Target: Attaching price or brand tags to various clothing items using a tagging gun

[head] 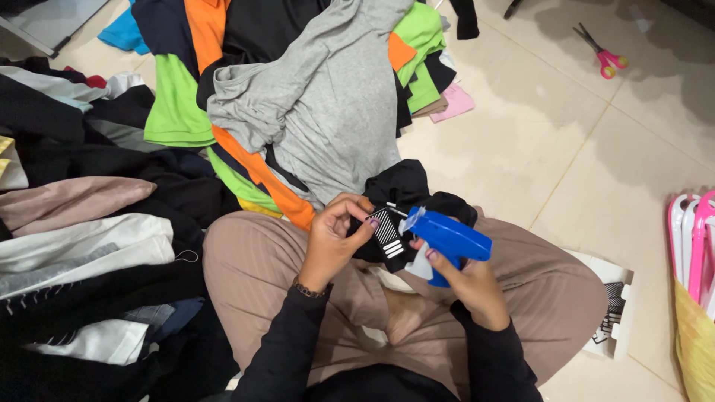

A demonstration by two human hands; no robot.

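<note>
My right hand (468, 281) grips a blue tagging gun (447, 240) by its handle, its needle end pointing left at a black-and-white striped tag (387, 232). My left hand (337, 238) pinches that tag against a black garment (406, 190) that lies over my lap. Both hands are close together above my crossed legs in tan trousers (253, 257). A grey shirt (328, 112) lies spread just beyond the black garment.
A heap of clothes in orange, green, black and white fills the left and top (179, 104). Pink-handled scissors (605, 52) lie on the tiled floor at top right. Pink hangers (696, 238) and a white box with tags (614, 305) are at right.
</note>
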